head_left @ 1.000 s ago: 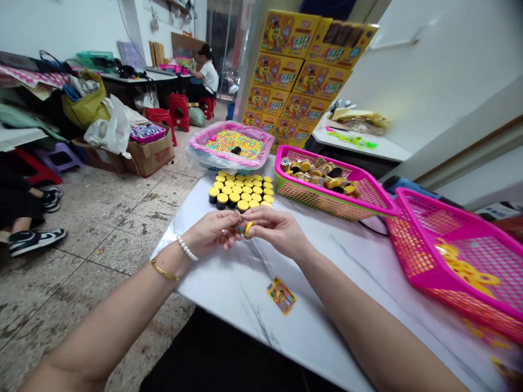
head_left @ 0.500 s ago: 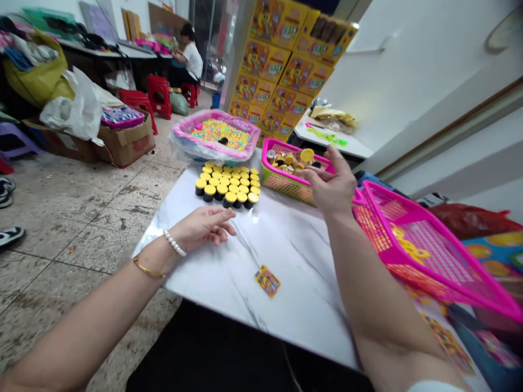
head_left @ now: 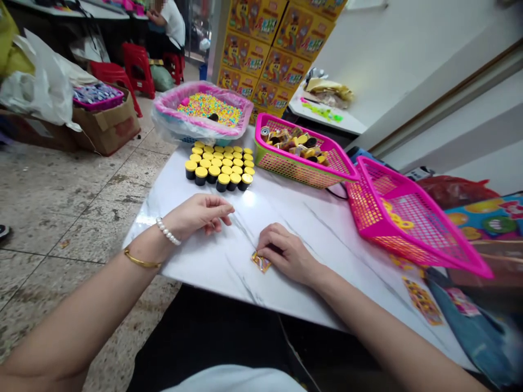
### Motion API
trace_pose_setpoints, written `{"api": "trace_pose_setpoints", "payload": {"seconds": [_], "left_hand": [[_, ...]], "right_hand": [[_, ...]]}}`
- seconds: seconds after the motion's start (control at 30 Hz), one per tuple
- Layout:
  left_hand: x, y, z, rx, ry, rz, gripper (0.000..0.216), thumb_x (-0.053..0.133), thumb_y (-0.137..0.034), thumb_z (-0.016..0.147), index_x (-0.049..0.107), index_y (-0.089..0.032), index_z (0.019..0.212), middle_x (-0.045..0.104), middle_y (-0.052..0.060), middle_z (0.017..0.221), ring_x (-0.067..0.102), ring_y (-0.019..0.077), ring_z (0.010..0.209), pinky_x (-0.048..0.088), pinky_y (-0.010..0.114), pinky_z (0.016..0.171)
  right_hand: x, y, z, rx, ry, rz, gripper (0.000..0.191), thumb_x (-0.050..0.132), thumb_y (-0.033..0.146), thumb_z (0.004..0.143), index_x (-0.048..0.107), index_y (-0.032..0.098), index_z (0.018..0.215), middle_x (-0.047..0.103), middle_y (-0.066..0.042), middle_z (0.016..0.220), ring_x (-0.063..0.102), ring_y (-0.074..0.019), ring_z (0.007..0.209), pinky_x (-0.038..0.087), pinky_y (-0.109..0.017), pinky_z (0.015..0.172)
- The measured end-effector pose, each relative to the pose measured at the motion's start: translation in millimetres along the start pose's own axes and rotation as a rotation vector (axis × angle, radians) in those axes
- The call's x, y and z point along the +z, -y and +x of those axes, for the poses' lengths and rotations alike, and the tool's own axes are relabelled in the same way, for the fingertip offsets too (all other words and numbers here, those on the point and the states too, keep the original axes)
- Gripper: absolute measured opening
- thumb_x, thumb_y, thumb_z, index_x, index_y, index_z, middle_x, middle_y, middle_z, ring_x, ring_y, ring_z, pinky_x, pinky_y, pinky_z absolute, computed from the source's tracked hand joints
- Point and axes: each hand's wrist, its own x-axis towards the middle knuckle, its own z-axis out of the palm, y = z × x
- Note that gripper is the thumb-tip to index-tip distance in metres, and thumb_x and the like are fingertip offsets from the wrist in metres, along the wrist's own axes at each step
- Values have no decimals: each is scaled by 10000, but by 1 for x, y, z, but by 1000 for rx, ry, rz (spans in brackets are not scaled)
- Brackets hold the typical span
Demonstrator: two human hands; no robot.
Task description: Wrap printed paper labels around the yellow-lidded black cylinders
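Observation:
My right hand point(head_left: 288, 255) is low over the white marble-patterned table point(head_left: 310, 228), its thumb and fingertips pinching the edge of a small yellow printed wrapper point(head_left: 261, 263). The fingers cover part of that wrapper, which looks shiny. To its left, my left hand point(head_left: 200, 213) hovers near the table with loosely bent fingers and nothing visible in them. Just beyond that hand stand rows of small black jars with yellow lids point(head_left: 218, 166), packed close together. A pink basket point(head_left: 302, 163) behind my right hand holds wrapped jars point(head_left: 294, 144) in a loose heap.
A plastic-lined pink basin point(head_left: 163, 111) of coloured beads point(head_left: 212, 109) is at the table's far end. A second pink basket point(head_left: 412, 218) with yellow rings leans at the right. Stacked yellow boxes point(head_left: 265, 60) rise behind. A person point(head_left: 171, 24) sits in the background.
My right hand has come down from over the pink basket to the wrapper and now grips its edge. My left hand stays nearly in place. The view has tilted downward.

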Motion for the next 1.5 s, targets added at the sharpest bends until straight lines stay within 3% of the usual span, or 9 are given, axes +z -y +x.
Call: {"api": "trace_pose_setpoints", "payload": {"seconds": [0.13, 0.3, 0.47, 0.57, 0.7, 0.87, 1.0, 1.2, 1.5], "left_hand": [[-1, -2, -1, -5, -5, 70, 292, 791, -365, 773, 718, -95, 857, 701, 72, 717, 548, 78, 473, 369, 171, 399], [3, -2, -3, 3, 30, 108, 393, 791, -448, 747, 692, -107, 917, 703, 68, 802, 578, 91, 547, 379, 182, 423], [5, 0, -1, 71, 62, 142, 361, 811, -409, 705, 687, -125, 891, 679, 37, 749, 553, 86, 533, 377, 192, 440], [3, 0, 1, 118, -14, 119, 309, 789, -405, 714, 657, -129, 759, 636, 6, 640, 471, 58, 442, 342, 193, 414], [1, 0, 1, 151, -41, 99, 297, 778, -399, 712, 649, -132, 734, 616, -9, 593, 451, 52, 406, 325, 187, 395], [3, 0, 0, 194, -98, 130, 215, 750, -330, 725, 658, -136, 722, 616, -9, 580, 457, 56, 415, 325, 177, 391], [5, 1, -1, 208, -137, 173, 176, 742, -300, 722, 664, -143, 720, 613, -6, 571, 496, 82, 448, 342, 187, 404], [8, -3, -5, 451, -429, 201, 191, 722, -336, 762, 675, -151, 770, 609, -8, 616, 503, 78, 505, 378, 190, 454], [10, 3, -4, 534, -441, 337, 215, 736, -366, 763, 781, -156, 770, 676, 37, 666, 505, 98, 540, 425, 228, 497]], "right_hand": [[-2, 3, 7, -52, 30, -33, 179, 536, 219, 963, 617, 206, 804, 632, -62, 829, 598, -179, 796, 523, -324, 735], [-8, 8, 30, 69, -217, -21, 132, 496, 223, 959, 568, 212, 849, 666, -69, 899, 647, -180, 797, 533, -326, 734], [-4, 20, 73, 137, -319, 70, 90, 575, 272, 919, 568, 220, 845, 657, -4, 736, 626, -147, 628, 503, -298, 637], [7, 22, 87, 202, -372, 424, 209, 696, 355, 848, 574, 228, 960, 652, 16, 756, 645, -148, 653, 530, -304, 652], [17, 15, 88, 482, -291, 945, 490, 831, 438, 723, 603, 209, 1092, 699, -7, 817, 676, -154, 692, 530, -284, 628], [17, 12, 84, 581, -116, 1215, 417, 882, 416, 670, 712, 168, 959, 739, -55, 853, 667, -137, 703, 519, -257, 631], [20, 14, 85, 640, -103, 1226, 356, 893, 414, 655, 729, 154, 835, 740, -50, 773, 662, -124, 651, 511, -241, 612], [33, 19, 85, 619, -373, 1191, 385, 876, 496, 645, 713, 162, 746, 696, -22, 655, 619, -115, 567, 492, -252, 569], [40, 20, 85, 541, -470, 1143, 339, 878, 478, 629, 726, 193, 732, 716, -5, 683, 631, -121, 594, 508, -279, 621]]}}
